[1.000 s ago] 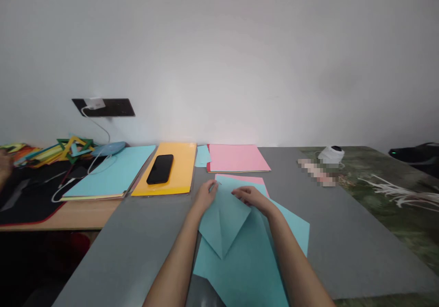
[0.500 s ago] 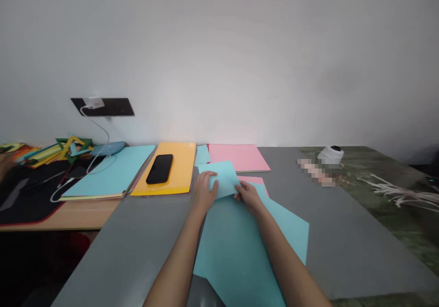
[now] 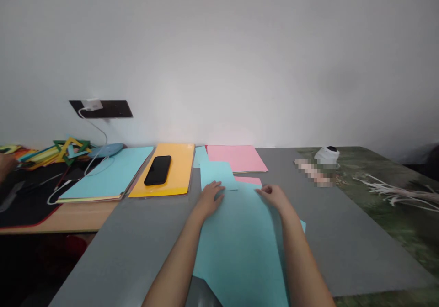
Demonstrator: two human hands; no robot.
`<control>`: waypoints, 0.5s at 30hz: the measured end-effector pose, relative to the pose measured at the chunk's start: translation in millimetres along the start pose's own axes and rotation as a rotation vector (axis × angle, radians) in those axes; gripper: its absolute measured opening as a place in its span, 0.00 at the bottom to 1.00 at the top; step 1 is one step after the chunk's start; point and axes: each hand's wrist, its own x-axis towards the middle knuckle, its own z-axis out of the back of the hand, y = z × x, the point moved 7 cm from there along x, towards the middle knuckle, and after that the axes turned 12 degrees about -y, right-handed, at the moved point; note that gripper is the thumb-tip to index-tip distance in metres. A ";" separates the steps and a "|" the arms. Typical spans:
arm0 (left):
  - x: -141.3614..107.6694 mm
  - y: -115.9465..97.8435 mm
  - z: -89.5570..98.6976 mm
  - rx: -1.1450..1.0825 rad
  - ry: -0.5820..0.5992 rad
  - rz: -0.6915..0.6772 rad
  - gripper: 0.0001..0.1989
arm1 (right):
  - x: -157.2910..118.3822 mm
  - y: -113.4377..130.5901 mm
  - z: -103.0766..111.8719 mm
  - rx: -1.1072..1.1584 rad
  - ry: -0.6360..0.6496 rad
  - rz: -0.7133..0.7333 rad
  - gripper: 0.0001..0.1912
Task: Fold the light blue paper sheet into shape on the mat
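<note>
A large light-blue paper sheet (image 3: 240, 238) lies lengthwise in front of me. My left hand (image 3: 210, 199) rests on its upper left part, fingers spread and flat, fingertips close to the lower edge of a small light-blue paper piece (image 3: 216, 173). That small piece sits at the large sheet's top edge; which overlaps which is hard to tell. With thumb and index finger together, my right hand (image 3: 274, 196) pinches the large sheet's upper right corner. Pink paper (image 3: 248, 180) peeks out behind the top edge. Another light-blue corner (image 3: 303, 225) shows beyond my right forearm.
A phone (image 3: 158, 170) lies on a yellow pad (image 3: 178, 165). Behind are pink paper (image 3: 236, 157) and another blue piece (image 3: 199, 157). Left stands a light-blue paper stack (image 3: 106, 174) with a cable; another person's hand (image 3: 6, 164) is at the far left. White strings (image 3: 401, 192) lie right.
My left hand has moved off the small piece, down onto the large sheet. My right hand has let go of the small piece, moved right and taken the large sheet's corner.
</note>
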 end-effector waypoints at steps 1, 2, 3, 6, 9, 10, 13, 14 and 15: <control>0.5 -0.7 1.6 -0.004 -0.012 0.006 0.15 | -1.2 -4.6 1.5 -0.020 0.072 -0.001 0.13; 0.9 -1.5 3.3 -0.007 -0.025 0.010 0.14 | -2.9 -8.0 2.1 -0.028 0.138 -0.006 0.14; 1.2 -2.4 4.9 -0.010 -0.038 0.011 0.13 | -4.7 -10.3 2.2 -0.030 0.195 -0.015 0.15; 2.3 -3.9 7.5 -0.017 -0.066 0.013 0.12 | -8.4 -12.1 2.6 -0.026 0.308 -0.063 0.15; 5.2 -3.1 10.8 -0.062 -0.128 0.032 0.12 | -14.3 -1.1 3.0 0.048 0.433 -0.049 0.10; 6.6 -3.1 12.5 -0.099 -0.154 0.040 0.12 | -18.0 6.0 3.4 0.101 0.486 -0.024 0.08; 11.5 -4.4 19.5 -0.263 -0.211 0.096 0.13 | -30.7 30.6 9.6 0.290 0.606 0.040 0.07; 12.8 -4.9 22.0 -0.328 -0.216 0.132 0.14 | -33.6 36.9 12.8 0.347 0.615 0.034 0.08; 13.6 -5.6 23.7 -0.398 -0.204 0.173 0.15 | -35.4 41.1 15.7 0.401 0.613 0.007 0.10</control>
